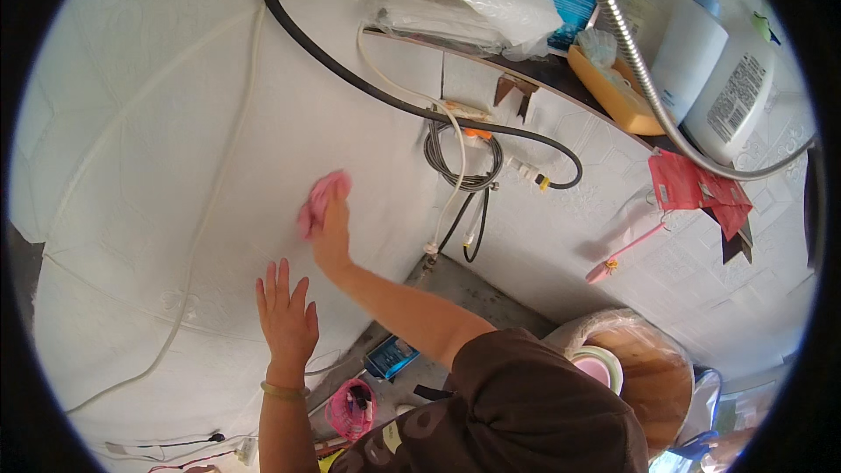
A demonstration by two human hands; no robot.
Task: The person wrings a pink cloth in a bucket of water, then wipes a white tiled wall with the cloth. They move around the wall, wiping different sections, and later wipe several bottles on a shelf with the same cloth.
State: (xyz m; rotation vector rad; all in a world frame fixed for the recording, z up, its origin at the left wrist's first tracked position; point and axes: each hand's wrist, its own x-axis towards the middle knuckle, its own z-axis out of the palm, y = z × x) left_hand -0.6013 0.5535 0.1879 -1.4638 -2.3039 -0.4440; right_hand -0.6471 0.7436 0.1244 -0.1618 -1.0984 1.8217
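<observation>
My right hand presses a pink cloth against the white patterned wall; the cloth is bunched under the fingers and slightly blurred. Lower and to the left, my left hand is flat with its fingers spread, at or close to the same wall, holding nothing. A bangle circles the left wrist. A white cable runs down the wall left of both hands. To the right of the cloth, a coiled hose hangs near the corner.
A black hose arches overhead. The corner shelf carries plastic bags, a pump bottle and a yellow tray. A metal shower hose crosses it. Below are a pink basket, a blue package and a plastic-wrapped wooden tub.
</observation>
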